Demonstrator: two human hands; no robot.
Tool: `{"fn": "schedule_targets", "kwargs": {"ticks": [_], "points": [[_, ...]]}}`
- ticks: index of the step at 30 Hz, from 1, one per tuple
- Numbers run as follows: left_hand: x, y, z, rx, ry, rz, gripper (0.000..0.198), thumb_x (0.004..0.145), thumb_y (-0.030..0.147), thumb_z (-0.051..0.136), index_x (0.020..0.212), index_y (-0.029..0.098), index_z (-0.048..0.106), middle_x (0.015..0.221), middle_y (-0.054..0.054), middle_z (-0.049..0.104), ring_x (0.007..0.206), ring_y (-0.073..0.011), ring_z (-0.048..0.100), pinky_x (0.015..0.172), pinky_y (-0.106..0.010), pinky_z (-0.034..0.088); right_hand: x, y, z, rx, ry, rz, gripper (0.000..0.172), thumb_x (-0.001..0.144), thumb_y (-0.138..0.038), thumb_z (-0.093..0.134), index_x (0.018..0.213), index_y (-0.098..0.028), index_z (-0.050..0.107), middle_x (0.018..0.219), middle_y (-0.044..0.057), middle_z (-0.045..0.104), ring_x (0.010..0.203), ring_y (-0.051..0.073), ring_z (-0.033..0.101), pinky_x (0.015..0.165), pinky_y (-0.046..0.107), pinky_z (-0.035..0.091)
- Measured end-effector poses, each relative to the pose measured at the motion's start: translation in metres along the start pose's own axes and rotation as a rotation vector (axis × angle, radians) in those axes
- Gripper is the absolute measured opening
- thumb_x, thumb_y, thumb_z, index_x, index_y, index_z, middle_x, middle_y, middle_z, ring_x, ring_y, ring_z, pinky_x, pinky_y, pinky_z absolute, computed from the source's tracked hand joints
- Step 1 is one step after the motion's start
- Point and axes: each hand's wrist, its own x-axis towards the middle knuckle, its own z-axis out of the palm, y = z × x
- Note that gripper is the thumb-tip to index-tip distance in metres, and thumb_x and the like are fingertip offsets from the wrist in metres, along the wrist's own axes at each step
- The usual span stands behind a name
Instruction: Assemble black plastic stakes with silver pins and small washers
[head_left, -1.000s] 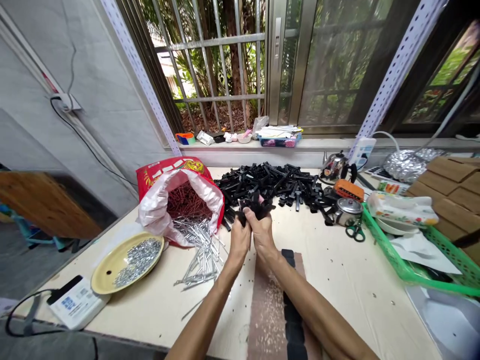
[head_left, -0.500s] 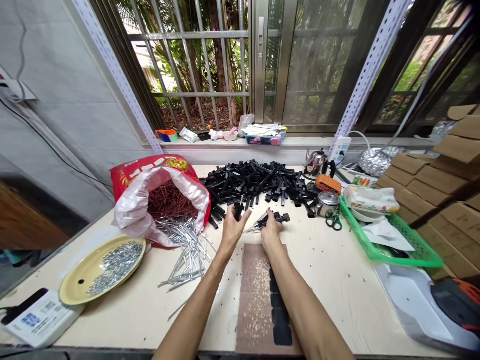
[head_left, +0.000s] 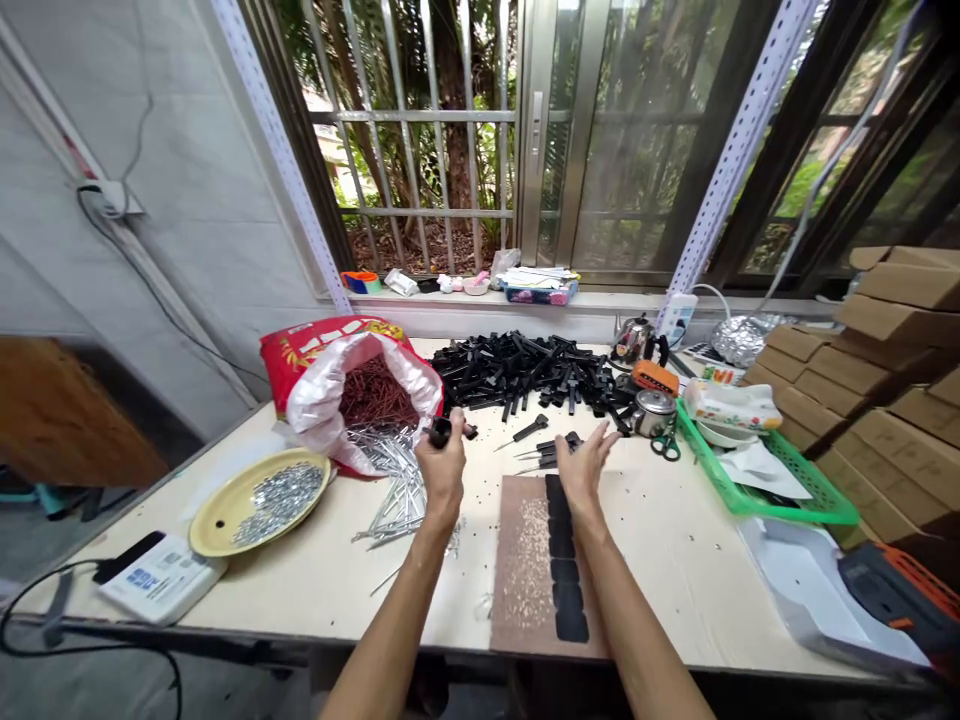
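Observation:
My left hand [head_left: 442, 464] is closed round a few black plastic pieces [head_left: 442, 431], held just above the table beside the loose metal pins [head_left: 394, 487]. My right hand [head_left: 587, 466] hovers with its fingers spread and nothing in them. Just beyond its fingertips lie a few assembled pins with black heads [head_left: 546, 447]. A large heap of black plastic pieces [head_left: 529, 370] fills the table's far middle. Below my hands lies a brown board [head_left: 525, 560] with a row of black pads [head_left: 564, 560].
A red bag with a white liner [head_left: 352, 385] holds reddish pins at the left. A yellow plate [head_left: 225, 515] carries small metal parts. A green basket [head_left: 757, 480], scissors [head_left: 664, 443], a small pot [head_left: 651, 411] and cardboard boxes [head_left: 862, 400] stand at the right.
My hands came apart from the heap. The right hand put down the pins it held and opened. The left hand drew back to the left with black pieces in it.

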Motion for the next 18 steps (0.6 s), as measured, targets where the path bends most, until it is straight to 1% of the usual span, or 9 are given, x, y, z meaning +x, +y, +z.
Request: {"fn": "schedule_targets", "kwargs": {"ticks": [2,4,7,9,11,13,15,17,18], "points": [[0.004,0.007,-0.011,-0.147,0.058,-0.066,0.042,0.071,0.055,0.062,0.058,0.018,0.046,0.041,0.011,0.030,0.033,-0.0039,0.023,0.035,-0.020,0.018,-0.002,-0.010,-0.020,-0.030,-0.001,-0.155,0.089,0.072,-0.041,0.059,0.144,-0.003,0.022,0.151,0.025,0.010,0.139,0.037,0.016,0.110,0.050,0.019],[0.007,0.017,-0.019,-0.261,0.153,-0.066,0.045,0.070,0.056,0.063,0.056,0.020,0.040,0.039,0.012,0.025,0.031,-0.0031,0.020,0.034,-0.020,0.015,-0.009,-0.020,-0.038,0.096,-0.111,-0.131,0.076,0.076,-0.045,0.057,0.138,-0.006,0.037,0.142,0.024,0.035,0.128,0.034,0.040,0.104,0.047,0.032],[-0.001,0.033,-0.023,-0.274,0.250,0.082,0.041,0.072,0.052,0.064,0.059,0.020,0.041,0.044,0.010,0.034,0.034,-0.0035,0.026,0.036,-0.020,0.023,-0.035,-0.034,-0.051,0.375,-0.602,0.193,0.055,0.080,-0.052,0.056,0.113,-0.010,0.060,0.111,0.018,0.063,0.095,0.027,0.064,0.089,0.043,0.047],[-0.020,0.036,-0.017,-0.157,0.147,0.214,0.036,0.076,0.048,0.062,0.063,0.019,0.046,0.053,0.006,0.046,0.042,-0.0053,0.037,0.042,-0.020,0.031,-0.060,-0.041,-0.049,0.530,-0.987,0.488,0.049,0.082,-0.054,0.055,0.101,-0.010,0.065,0.099,0.015,0.068,0.085,0.023,0.066,0.080,0.040,0.052],[-0.047,0.032,-0.007,0.030,-0.055,0.306,0.034,0.080,0.046,0.059,0.063,0.019,0.049,0.059,0.003,0.052,0.052,-0.0084,0.046,0.051,-0.021,0.038,-0.082,-0.043,-0.040,0.682,-1.217,0.773,0.038,0.085,-0.048,0.055,0.094,-0.012,0.065,0.090,0.010,0.069,0.079,0.019,0.067,0.073,0.034,0.054],[-0.074,0.023,0.003,0.174,-0.275,0.427,0.035,0.083,0.041,0.058,0.059,0.018,0.049,0.060,0.001,0.053,0.057,-0.0103,0.048,0.056,-0.023,0.040,-0.094,-0.042,-0.030,0.844,-1.209,0.963,0.020,0.088,-0.033,0.055,0.090,-0.014,0.062,0.077,0.002,0.067,0.070,0.014,0.065,0.065,0.027,0.056],[-0.093,0.013,0.005,0.264,-0.412,0.590,0.031,0.086,0.034,0.056,0.060,0.018,0.054,0.062,-0.001,0.054,0.063,-0.0131,0.050,0.065,-0.027,0.044,-0.094,-0.038,-0.025,0.946,-1.081,1.029,0.005,0.088,-0.018,0.055,0.089,-0.016,0.060,0.065,-0.004,0.060,0.059,0.008,0.061,0.058,0.019,0.054],[-0.101,0.004,-0.002,0.381,-0.526,0.692,0.014,0.086,0.027,0.055,0.084,0.019,0.065,0.086,-0.007,0.063,0.086,-0.0191,0.055,0.080,-0.035,0.046,-0.084,-0.035,-0.027,0.990,-0.959,1.021,0.004,0.088,-0.015,0.054,0.088,-0.017,0.058,0.061,-0.007,0.056,0.056,0.006,0.059,0.054,0.014,0.053],[-0.100,0.000,-0.010,0.469,-0.571,0.712,0.020,0.085,0.025,0.056,0.102,0.020,0.065,0.105,-0.011,0.061,0.101,-0.0231,0.053,0.088,-0.040,0.045,-0.076,-0.034,-0.032,1.005,-0.901,0.979,0.003,0.088,-0.018,0.055,0.088,-0.018,0.058,0.063,-0.006,0.056,0.058,0.006,0.060,0.056,0.014,0.053]]}}
